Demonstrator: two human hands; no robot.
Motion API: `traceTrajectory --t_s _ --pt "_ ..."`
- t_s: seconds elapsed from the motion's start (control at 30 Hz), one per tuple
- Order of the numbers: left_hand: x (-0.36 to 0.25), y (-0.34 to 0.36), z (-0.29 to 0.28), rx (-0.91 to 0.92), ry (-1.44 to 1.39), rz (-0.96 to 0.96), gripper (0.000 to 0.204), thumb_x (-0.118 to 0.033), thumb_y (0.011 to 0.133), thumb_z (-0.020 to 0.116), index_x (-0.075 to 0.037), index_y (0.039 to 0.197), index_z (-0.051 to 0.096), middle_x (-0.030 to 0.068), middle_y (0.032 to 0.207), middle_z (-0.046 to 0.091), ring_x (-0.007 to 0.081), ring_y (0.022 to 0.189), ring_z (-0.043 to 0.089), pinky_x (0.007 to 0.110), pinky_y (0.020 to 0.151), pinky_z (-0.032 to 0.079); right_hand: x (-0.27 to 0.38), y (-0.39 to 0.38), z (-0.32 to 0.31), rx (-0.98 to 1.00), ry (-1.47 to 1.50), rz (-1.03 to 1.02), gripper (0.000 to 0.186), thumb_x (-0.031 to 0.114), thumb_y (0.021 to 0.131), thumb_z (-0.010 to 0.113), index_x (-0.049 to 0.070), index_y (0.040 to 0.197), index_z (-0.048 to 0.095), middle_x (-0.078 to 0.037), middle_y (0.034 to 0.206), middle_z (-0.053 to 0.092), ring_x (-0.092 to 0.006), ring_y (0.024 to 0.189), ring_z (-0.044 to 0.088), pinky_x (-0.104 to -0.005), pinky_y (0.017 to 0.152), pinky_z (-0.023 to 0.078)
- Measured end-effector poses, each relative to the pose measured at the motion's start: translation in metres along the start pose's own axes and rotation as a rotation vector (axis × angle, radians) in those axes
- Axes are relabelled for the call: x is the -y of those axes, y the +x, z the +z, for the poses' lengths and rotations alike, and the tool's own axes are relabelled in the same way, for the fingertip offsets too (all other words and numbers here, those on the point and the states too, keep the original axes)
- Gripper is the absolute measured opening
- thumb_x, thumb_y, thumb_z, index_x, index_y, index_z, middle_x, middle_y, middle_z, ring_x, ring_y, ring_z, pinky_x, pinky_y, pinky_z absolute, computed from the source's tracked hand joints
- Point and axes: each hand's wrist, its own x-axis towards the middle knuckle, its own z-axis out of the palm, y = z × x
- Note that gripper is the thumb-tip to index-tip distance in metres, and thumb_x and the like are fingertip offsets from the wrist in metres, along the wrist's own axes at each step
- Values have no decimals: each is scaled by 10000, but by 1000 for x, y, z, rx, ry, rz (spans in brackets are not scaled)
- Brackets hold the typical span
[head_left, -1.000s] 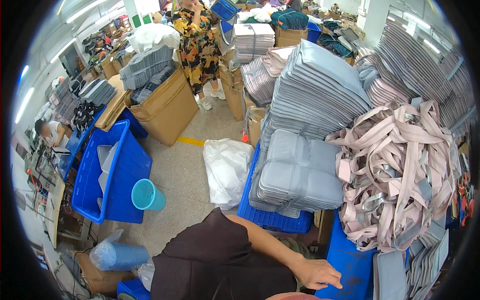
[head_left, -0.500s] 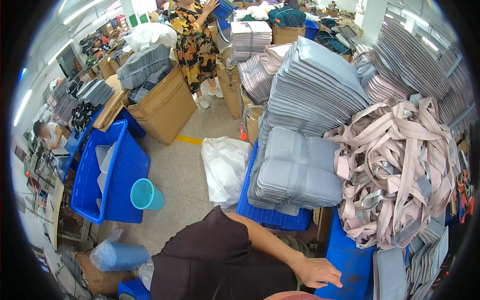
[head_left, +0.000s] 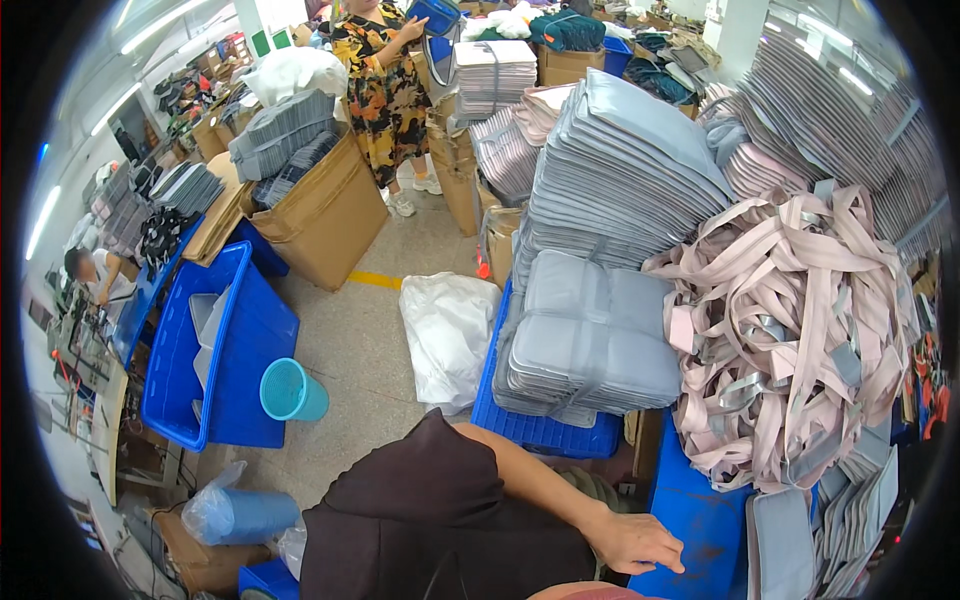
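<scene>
My left hand (head_left: 640, 543) lies at the near edge of a blue tabletop (head_left: 690, 525), back of the hand up. A finger stretches out to the right, while the others are partly hidden; I see nothing held. The bare forearm comes out of a wide dark brown sleeve (head_left: 420, 490). My right hand is not in view; a strip of skin at the lower edge cannot be told apart. Beyond the hand, a heap of pale pink straps (head_left: 780, 340) covers the table. Near it stand grey padded panels (head_left: 780, 545) and a tied stack of grey panels (head_left: 590, 330).
Taller grey stacks (head_left: 620, 180) rise behind. On the floor are a white sack (head_left: 450, 335), a teal bucket (head_left: 294, 388), a blue bin (head_left: 250, 370) and a cardboard box (head_left: 325, 220). A standing person (head_left: 380, 90) holds a blue bag (head_left: 435, 14); another person (head_left: 105, 275) sits at far left.
My left hand stays in place. The standing person's blue bag and hand have shifted slightly left and down. The whole view has moved very slightly.
</scene>
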Motion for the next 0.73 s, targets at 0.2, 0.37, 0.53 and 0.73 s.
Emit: traceTrajectory --t_s 0.2,0.37,0.53,0.73 --pt "0 0 2 24 8 -27 450 -48 878 621 -4 1320 550 177 1078 565 388 912 592 490 750 480 1 -5 7 -32 -40 -43 420 57 834 621 76 1251 671 -75 963 692 -197 721 554 -333 572 364" --pt "2 0 8 27 21 -32 453 -53 869 634 -5 1313 555 177 1088 572 386 922 598 486 759 487 0 -3 5 8 -15 -66 375 50 836 627 73 1207 680 -88 956 685 -210 718 560 -340 571 365" --pt "7 4 16 25 0 -7 464 -64 856 647 3 1305 552 186 1110 577 396 956 600 491 780 497 -10 4 -5 -104 -41 -97 340 61 824 651 78 1162 669 -91 929 673 -223 719 562 -351 580 377" --pt "23 42 60 30 -71 81 474 -81 840 659 2 1295 552 197 1177 579 401 1052 604 493 845 516 -27 47 -43 -23 5 47 423 89 800 708 112 1218 647 -105 953 667 -226 756 564 -408 602 414"
